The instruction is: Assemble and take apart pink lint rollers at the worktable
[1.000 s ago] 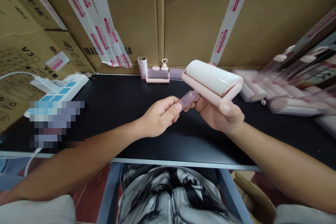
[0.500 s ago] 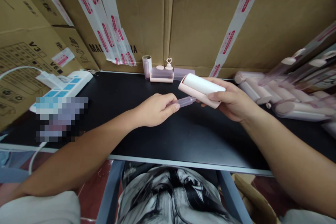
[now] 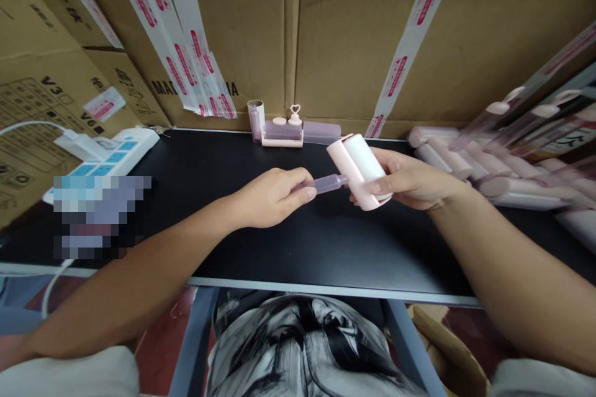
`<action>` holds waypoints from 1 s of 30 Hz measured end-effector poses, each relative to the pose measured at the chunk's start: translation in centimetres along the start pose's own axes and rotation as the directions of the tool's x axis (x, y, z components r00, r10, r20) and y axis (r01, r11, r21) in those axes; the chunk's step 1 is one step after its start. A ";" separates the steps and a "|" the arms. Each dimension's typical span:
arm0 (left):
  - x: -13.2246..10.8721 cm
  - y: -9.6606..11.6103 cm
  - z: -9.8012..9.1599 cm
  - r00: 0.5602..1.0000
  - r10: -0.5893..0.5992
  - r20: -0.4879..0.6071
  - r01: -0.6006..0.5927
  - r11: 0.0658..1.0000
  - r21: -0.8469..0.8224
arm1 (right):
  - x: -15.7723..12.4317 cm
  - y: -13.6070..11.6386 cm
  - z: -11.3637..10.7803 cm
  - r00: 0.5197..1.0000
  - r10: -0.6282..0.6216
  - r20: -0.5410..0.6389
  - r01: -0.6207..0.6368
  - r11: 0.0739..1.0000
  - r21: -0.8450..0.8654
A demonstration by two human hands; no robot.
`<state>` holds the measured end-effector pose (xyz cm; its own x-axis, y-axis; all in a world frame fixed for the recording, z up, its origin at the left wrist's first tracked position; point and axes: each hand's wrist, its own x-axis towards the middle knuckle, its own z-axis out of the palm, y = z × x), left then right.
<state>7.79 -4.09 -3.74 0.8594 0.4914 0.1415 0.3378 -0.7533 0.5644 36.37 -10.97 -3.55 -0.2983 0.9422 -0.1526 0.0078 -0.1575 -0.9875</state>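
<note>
My left hand [image 3: 278, 198] is closed around a translucent purple handle [image 3: 328, 184], whose narrow tip points right. That tip meets the side of a pink lint roller head [image 3: 354, 172]; whether it is seated inside cannot be made out. My right hand [image 3: 405, 177] grips the head, thumb in front, fingers behind. A white roll [image 3: 367, 158] sits in the pink curved holder, which is tilted down to the right. Both hands are above the black table [image 3: 279, 254].
Behind stand a clear tube [image 3: 256, 121], a pink-and-purple roller piece [image 3: 282, 133] and a purple cover [image 3: 321, 132]. Several pink lint rollers [image 3: 488, 161] are piled at right. A white power strip [image 3: 116, 155] lies left, beside a blurred-out object [image 3: 102, 214]. Cardboard [image 3: 339, 37] walls the back.
My right hand has turned the roller head to a steeper tilt, its right end lower. The handle stays in my left hand, its tip against the head. The view has shifted slightly.
</note>
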 end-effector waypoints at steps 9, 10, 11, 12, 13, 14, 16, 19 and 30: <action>-0.1 -0.3 0.2 0.999 -0.018 -0.047 0.018 1.000 -0.003 | 0.9 1.1 2.5 0.985 -0.040 -0.170 0.060 0.992 0.112; 0.0 -0.3 0.2 0.999 -0.012 -0.050 0.012 1.000 -0.004 | 0.9 1.2 2.7 0.985 -0.035 -0.167 0.059 0.989 0.138; 0.0 -0.4 0.2 0.999 -0.003 -0.048 0.003 1.000 -0.006 | 0.9 1.3 2.8 0.986 -0.029 -0.163 0.056 0.985 0.163; 0.1 -0.5 0.1 0.999 0.006 -0.046 -0.006 1.000 -0.007 | 0.9 1.3 2.9 0.987 -0.024 -0.158 0.053 0.982 0.183; 0.1 -0.6 0.1 0.999 0.014 -0.044 -0.014 1.000 -0.005 | 0.9 1.4 3.0 0.988 -0.021 -0.153 0.051 0.979 0.198; 0.2 -0.6 0.1 0.999 0.020 -0.044 -0.020 1.000 0.002 | 0.9 1.5 3.1 0.988 -0.022 -0.153 0.054 0.977 0.207; 0.2 -0.7 0.1 0.998 0.022 -0.051 -0.021 0.999 0.026 | 0.8 1.6 3.3 0.987 -0.029 -0.157 0.062 0.976 0.207; 0.2 -0.7 0.1 0.998 0.020 -0.057 -0.017 0.999 0.051 | 0.7 1.8 3.7 0.984 -0.039 -0.172 0.072 0.979 0.189; 0.0 -0.5 -0.3 0.997 0.010 -0.074 -0.003 0.995 0.097 | 0.4 2.2 4.8 0.927 -0.201 -0.316 0.222 0.975 0.031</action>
<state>7.50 -3.59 -3.80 0.8320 0.5147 0.2070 0.3707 -0.7934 0.4827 31.71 -12.39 -5.61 0.0233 0.9987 0.0446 -0.0880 0.0465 -0.9950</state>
